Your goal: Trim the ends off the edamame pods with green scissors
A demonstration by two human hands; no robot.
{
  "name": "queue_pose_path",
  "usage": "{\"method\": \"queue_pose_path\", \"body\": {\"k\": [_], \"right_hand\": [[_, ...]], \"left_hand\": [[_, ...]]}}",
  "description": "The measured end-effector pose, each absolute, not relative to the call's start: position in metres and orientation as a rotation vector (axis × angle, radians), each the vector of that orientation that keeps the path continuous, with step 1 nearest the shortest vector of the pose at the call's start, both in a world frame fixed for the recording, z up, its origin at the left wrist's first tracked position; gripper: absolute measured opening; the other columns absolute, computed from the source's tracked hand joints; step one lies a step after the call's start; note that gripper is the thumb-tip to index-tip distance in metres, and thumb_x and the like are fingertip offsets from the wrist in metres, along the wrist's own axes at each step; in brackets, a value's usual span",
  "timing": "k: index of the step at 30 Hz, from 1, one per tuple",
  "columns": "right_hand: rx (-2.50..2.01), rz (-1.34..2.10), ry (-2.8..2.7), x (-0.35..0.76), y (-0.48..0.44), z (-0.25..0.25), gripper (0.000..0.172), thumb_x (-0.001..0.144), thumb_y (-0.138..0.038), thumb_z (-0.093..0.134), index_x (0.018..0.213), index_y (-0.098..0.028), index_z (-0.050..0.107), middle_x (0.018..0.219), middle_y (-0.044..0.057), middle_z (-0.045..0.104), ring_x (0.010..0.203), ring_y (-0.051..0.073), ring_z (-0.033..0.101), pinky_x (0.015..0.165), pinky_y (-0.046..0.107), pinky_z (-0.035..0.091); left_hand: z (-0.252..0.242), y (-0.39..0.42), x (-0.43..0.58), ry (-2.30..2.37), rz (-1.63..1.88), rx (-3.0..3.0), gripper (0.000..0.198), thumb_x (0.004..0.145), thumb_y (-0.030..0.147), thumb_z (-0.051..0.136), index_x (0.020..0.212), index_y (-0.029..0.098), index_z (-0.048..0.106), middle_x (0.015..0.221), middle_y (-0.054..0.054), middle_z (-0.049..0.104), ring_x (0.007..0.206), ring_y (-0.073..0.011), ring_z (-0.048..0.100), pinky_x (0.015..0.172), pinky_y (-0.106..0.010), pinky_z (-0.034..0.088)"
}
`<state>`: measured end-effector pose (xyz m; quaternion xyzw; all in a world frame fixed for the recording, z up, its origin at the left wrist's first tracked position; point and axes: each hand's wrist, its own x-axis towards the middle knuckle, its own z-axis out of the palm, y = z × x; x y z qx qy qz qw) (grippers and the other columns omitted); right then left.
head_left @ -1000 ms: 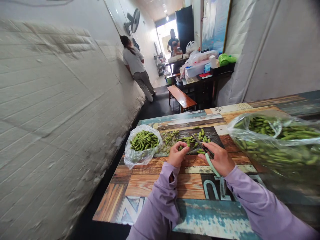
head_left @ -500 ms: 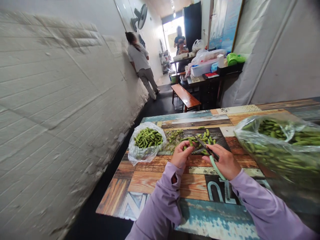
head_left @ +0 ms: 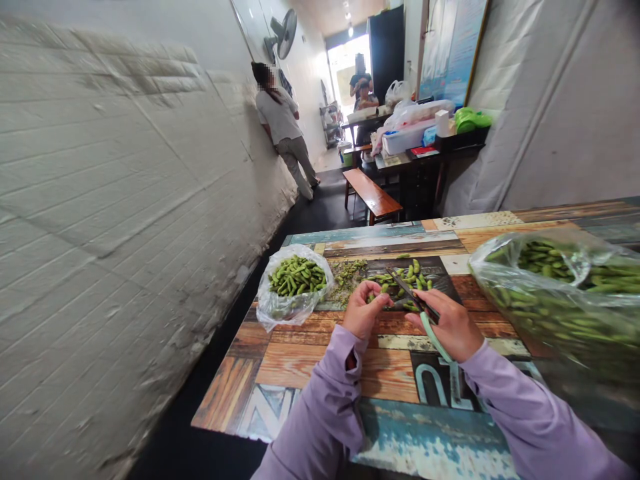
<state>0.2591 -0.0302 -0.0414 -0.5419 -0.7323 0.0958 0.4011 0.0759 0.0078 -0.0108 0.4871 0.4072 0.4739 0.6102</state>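
My left hand (head_left: 366,311) is closed in a pinch, with bits of a green soybean pod (head_left: 371,298) showing between the fingers. Scissors (head_left: 433,335) with pale green handles are gripped in my right hand (head_left: 455,325). Their dark blades point up and left, close to the left fingertips. Beyond the blades, several loose pods (head_left: 414,272) lie on a dark patch of the table. Left of them is a scatter of small green trimmings (head_left: 345,275). A clear plastic bag (head_left: 273,308) full of pods stands at the left.
A larger clear bag (head_left: 530,303) of pods takes up the right side of the patchwork-patterned table (head_left: 340,363). Past the table are a wooden bench (head_left: 373,193) and another table with boxes and bags. One person (head_left: 280,120) leans on the left wall; others are farther back.
The pod that stood up between my left fingers shows less now, and the fingers have curled a little. My right hand and the scissors have hardly moved.
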Motion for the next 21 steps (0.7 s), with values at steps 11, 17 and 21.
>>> {"method": "queue_pose_path", "body": {"k": [11, 17, 21], "right_hand": [[-1.321, 0.339, -1.882, 0.255, -0.035, -0.034, 0.042, 0.079, -0.036, 0.062, 0.117, -0.022, 0.056, 0.103, 0.008, 0.062, 0.074, 0.017, 0.062, 0.069, 0.031, 0.054], [-1.296, 0.381, -1.928, 0.252, -0.038, -0.028, 0.045, 0.078, -0.035, 0.063, 0.120, -0.024, 0.053, 0.102, 0.006, 0.060, 0.072, 0.015, 0.060, 0.070, 0.032, 0.053], [-1.303, 0.383, -1.933, 0.250, -0.039, -0.025, 0.044, 0.078, -0.035, 0.063, 0.119, -0.023, 0.053, 0.102, 0.006, 0.059, 0.072, 0.015, 0.060, 0.070, 0.032, 0.053]], "left_hand": [[-0.008, 0.008, 0.078, 0.945, 1.164, 1.238, 0.029, 0.071, 0.038, 0.068, 0.086, 0.015, 0.063, 0.066, -0.002, 0.065, 0.064, -0.0133, 0.059, 0.068, -0.026, 0.045], [-0.013, 0.009, 0.079, 0.907, 1.170, 1.347, 0.021, 0.071, 0.033, 0.067, 0.080, 0.015, 0.061, 0.071, -0.001, 0.063, 0.068, -0.0131, 0.058, 0.072, -0.027, 0.046], [-0.013, 0.007, 0.080, 0.937, 1.155, 1.435, 0.017, 0.073, 0.028, 0.065, 0.083, 0.015, 0.061, 0.076, -0.001, 0.063, 0.070, -0.0130, 0.058, 0.073, -0.027, 0.046]]}}
